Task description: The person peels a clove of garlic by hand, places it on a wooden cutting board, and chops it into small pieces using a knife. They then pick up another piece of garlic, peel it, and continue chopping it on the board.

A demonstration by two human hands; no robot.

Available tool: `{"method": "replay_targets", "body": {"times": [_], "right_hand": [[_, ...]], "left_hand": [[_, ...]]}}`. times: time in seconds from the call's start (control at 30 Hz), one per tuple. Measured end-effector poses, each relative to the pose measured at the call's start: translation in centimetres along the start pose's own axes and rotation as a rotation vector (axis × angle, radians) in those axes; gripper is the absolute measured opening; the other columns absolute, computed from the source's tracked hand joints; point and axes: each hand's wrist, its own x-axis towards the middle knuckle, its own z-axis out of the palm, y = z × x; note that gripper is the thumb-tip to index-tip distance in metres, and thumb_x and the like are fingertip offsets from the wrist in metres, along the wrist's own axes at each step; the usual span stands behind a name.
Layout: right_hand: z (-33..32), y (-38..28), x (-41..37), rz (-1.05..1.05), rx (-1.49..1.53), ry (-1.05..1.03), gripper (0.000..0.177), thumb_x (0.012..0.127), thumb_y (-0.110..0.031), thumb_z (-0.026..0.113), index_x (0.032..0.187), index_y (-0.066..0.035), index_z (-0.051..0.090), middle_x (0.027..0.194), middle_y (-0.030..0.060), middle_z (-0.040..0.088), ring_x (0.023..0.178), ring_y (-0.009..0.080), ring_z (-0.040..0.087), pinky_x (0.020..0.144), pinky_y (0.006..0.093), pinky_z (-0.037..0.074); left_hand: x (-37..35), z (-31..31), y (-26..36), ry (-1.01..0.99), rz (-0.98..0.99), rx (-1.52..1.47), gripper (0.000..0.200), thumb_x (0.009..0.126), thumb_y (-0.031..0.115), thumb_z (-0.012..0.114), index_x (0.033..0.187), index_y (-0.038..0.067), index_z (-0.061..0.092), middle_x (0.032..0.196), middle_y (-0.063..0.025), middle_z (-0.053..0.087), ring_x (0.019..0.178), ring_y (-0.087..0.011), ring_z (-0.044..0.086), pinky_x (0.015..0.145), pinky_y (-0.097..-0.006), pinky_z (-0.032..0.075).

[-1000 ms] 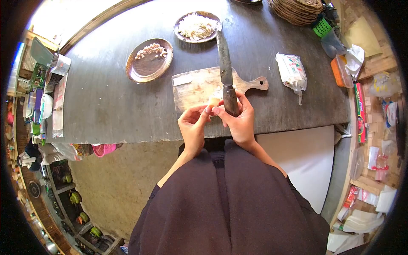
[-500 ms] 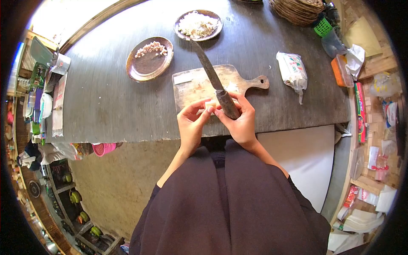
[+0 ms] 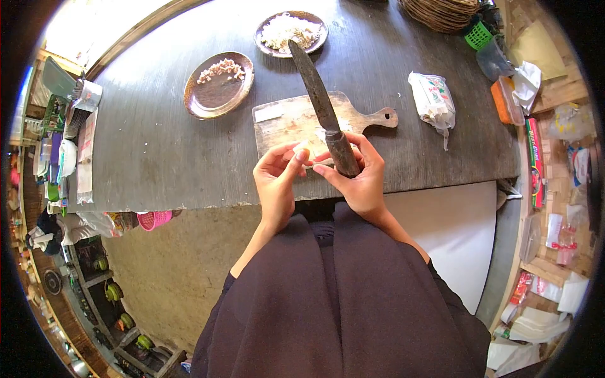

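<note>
My right hand (image 3: 362, 173) is wrapped round the dark handle of a knife (image 3: 313, 85), whose blade points up and away from me. Between the thumb and fingers of my left hand (image 3: 278, 183), a small pale piece of food (image 3: 303, 147) is pinched; its kind is hard to make out. Both hands are above the near edge of a wooden cutting board (image 3: 277, 133), fingertips close together. On the board lie a white strip (image 3: 269, 114) and some pale bits. Part of the board is hidden behind my hands and the knife.
On the dark table (image 3: 145, 151), a brown plate (image 3: 217, 101) holds small pinkish chopped pieces. Farther back, another plate (image 3: 268, 49) carries whitish slices. A white plastic packet (image 3: 433, 101) lies right of the board. Containers and a woven basket (image 3: 438, 14) line the far right.
My hands have moved slightly apart, the left one leftward with the pale piece turned up in its fingers. The knife's blade has swung a little to the right.
</note>
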Motion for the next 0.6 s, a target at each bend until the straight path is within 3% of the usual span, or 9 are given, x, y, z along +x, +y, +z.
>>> {"method": "replay_targets", "body": {"times": [0.27,0.6], "right_hand": [[-0.17,0.47,0.22,-0.014,-0.003,0.047,0.051,0.085,0.004,0.081,0.13,0.0,0.056,0.098,0.0099,0.075,0.094,0.0138,0.073,0.083,0.0272,0.058],[-0.28,0.21,0.31,0.026,0.005,0.066,0.051,0.085,0.004,0.081,0.13,0.001,0.056,0.098,0.01,0.074,0.092,0.0129,0.072,0.079,0.0261,0.058]], "left_hand": [[-0.14,-0.18,-0.49,-0.033,0.008,0.05,0.022,0.096,0.008,0.074,0.115,-0.002,0.071,0.098,-0.0097,0.076,0.077,-0.0118,0.068,0.066,-0.0254,0.052],[-0.01,-0.11,-0.45,-0.042,-0.011,0.064,0.022,0.095,0.008,0.075,0.114,-0.003,0.071,0.092,-0.0091,0.075,0.074,-0.0143,0.068,0.066,-0.0261,0.052]]}}
